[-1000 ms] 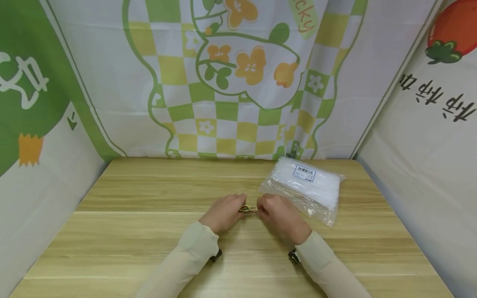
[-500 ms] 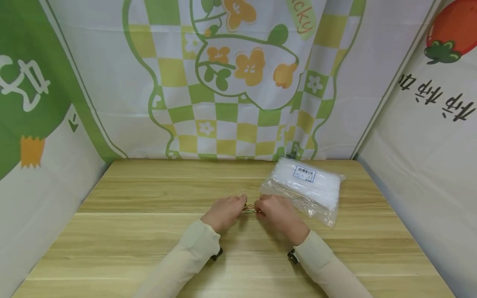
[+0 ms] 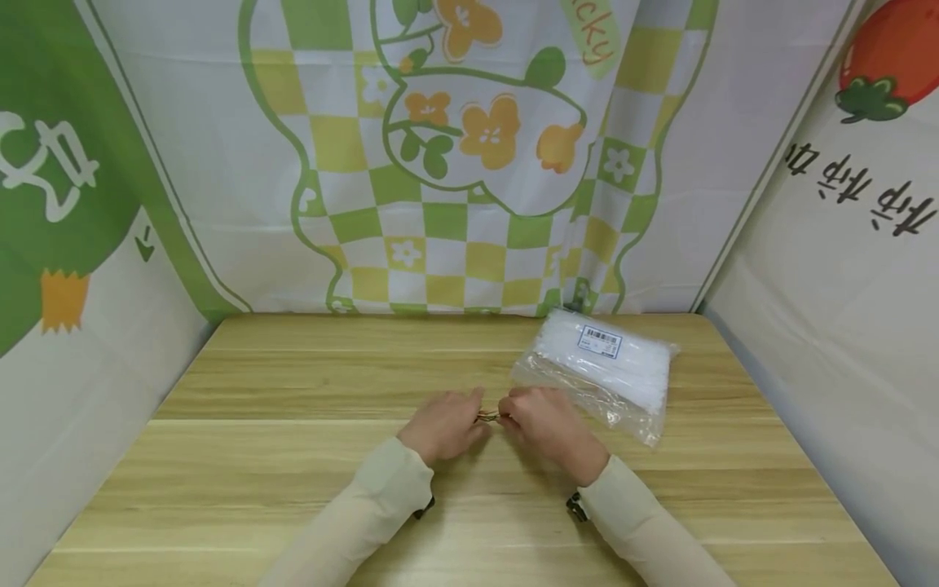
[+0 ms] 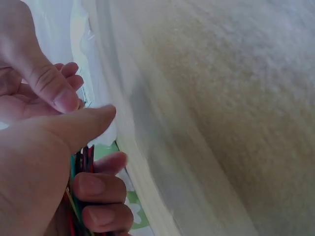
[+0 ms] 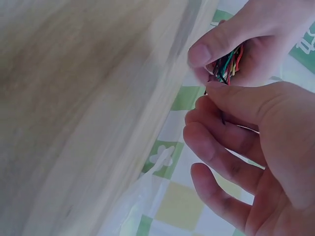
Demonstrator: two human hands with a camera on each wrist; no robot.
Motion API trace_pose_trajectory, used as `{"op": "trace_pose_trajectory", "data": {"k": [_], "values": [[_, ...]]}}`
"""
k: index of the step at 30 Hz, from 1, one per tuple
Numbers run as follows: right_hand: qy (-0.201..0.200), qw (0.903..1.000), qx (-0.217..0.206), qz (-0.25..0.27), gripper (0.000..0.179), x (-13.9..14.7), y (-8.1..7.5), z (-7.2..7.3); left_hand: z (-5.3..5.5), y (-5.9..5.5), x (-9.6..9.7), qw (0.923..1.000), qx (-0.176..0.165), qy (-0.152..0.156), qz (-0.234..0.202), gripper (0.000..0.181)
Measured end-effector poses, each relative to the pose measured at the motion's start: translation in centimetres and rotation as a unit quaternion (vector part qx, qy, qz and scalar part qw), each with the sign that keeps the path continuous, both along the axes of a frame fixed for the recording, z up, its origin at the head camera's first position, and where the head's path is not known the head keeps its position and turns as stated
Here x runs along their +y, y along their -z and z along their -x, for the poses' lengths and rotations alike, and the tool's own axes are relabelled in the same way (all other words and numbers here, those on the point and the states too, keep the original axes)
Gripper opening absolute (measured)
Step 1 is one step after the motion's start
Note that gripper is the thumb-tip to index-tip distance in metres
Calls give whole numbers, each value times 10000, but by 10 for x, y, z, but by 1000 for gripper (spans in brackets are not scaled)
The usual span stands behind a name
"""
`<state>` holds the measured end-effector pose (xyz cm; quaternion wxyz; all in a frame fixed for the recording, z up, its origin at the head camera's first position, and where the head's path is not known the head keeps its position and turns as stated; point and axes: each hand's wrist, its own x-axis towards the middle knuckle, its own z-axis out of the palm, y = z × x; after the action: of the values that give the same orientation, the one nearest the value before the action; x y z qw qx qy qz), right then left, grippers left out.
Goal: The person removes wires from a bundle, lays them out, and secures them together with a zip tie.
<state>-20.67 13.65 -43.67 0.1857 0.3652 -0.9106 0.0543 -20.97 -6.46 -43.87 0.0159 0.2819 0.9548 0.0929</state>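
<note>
A bundle of thin coloured wires (image 5: 230,65), with red, green, yellow and black strands, lies in my left hand (image 3: 443,420). The fingers of that hand curl round it, as the left wrist view shows. Close on the right, my right hand (image 3: 550,424) pinches a strand end between thumb and forefinger, its other fingers loosely bent. Between the hands a short stretch of wires (image 3: 487,417) shows in the head view. Most of the bundle is hidden by the left palm and fingers.
Behind my right hand, a clear plastic bag (image 3: 601,367) of white strips with a printed label lies on the wooden table (image 3: 293,481). A patterned cloth (image 3: 469,228) hangs along the table's back edge, with printed cloth walls on both sides.
Both hands stay near the same place, drawing slightly closer together. The stretch of wires showing between them is smaller. The bag has not moved.
</note>
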Motion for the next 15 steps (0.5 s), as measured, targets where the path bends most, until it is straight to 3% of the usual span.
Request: {"op": "trace_pose_trajectory", "data": {"k": [7,15], "values": [[-5,10000,-42,-47,23,-3,-3,-3,-2,2,6,9985,299,-436,127,22],[-42,9998,-107,-171,22,-4,-4,-5,-5,4,9,9960,622,-492,405,28]]}}
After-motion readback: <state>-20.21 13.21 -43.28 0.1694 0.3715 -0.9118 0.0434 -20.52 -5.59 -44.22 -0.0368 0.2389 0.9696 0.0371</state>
